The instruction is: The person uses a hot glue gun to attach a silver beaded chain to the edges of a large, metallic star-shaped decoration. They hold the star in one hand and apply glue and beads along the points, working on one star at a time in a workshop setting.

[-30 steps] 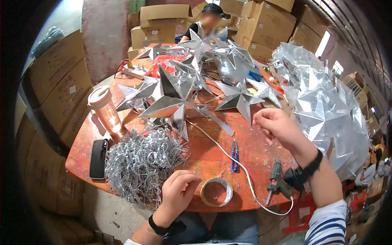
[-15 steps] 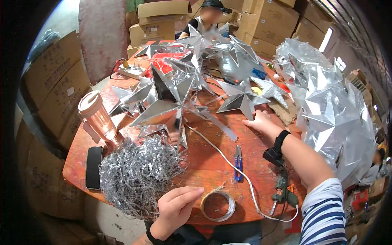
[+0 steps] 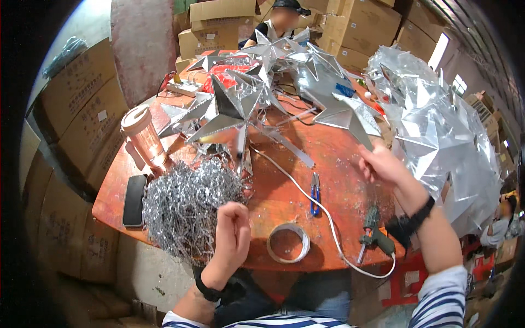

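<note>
I see my left hand (image 3: 232,235) curled, fingertips pinching a strand at the 3 o'clock edge of the tinsel heap (image 3: 186,210). It looks featherlight, limp and snaggy, so I'd take small tufts. My right hand (image 3: 383,164) is loosely curled near a silver star (image 3: 347,115) at its 11 o'clock; whether it pinches anything I cannot tell.

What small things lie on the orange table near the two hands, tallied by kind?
Phone: 1
Tinsel pile: 1
Tape roll: 1
Blue snips: 1
Glue gun: 1
Pink cup: 1
Total: 6
</note>
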Available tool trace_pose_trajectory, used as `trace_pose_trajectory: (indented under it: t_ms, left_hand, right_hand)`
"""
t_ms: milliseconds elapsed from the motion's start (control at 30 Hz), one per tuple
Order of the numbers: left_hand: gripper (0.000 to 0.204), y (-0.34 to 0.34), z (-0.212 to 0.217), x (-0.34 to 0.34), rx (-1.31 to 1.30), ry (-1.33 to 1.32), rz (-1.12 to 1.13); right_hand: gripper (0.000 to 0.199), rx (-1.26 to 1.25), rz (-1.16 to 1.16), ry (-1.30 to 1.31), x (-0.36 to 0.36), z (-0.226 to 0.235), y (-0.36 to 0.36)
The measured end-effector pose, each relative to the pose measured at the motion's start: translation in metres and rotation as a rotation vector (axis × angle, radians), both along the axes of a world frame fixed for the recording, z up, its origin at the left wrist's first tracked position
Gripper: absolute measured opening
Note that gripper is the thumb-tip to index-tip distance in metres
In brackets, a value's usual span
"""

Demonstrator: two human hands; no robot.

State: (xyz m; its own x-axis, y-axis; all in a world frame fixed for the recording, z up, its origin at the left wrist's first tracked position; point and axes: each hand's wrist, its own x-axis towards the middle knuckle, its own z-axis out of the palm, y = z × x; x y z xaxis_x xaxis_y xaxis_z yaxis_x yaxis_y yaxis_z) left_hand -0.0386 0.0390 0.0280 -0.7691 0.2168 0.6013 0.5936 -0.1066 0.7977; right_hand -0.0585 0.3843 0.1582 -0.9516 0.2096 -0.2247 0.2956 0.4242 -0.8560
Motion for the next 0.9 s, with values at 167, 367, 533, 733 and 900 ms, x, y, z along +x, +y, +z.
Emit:
trace_pose_trajectory:
  t_ms: [167,367,533,733,900]
  left_hand:
    - [0.014,-0.003,0.005,-0.002,0.112,0.064,0.110]
    - [0.019,-0.024,0.020,0.027,0.306,0.125,0.130]
    - [0.024,-0.045,0.028,0.060,0.029,-0.026,0.217]
    - [0.016,-0.080,0.016,0.093,0.082,-0.266,-0.055]
    - [0.026,-0.060,0.024,0.092,0.042,-1.036,-0.399]
  right_hand:
    - [0.050,-0.139,-0.034,0.045,0.126,0.003,-0.069]
    - [0.041,-0.427,0.105,0.038,0.189,-0.048,-0.115]
    - [0.054,0.053,0.304,-0.065,0.177,-0.046,-0.113]
    - [0.061,0.333,-0.040,0.208,0.195,-0.032,-0.060]
    - [0.058,0.921,-0.005,0.233,0.192,-0.071,-0.013]
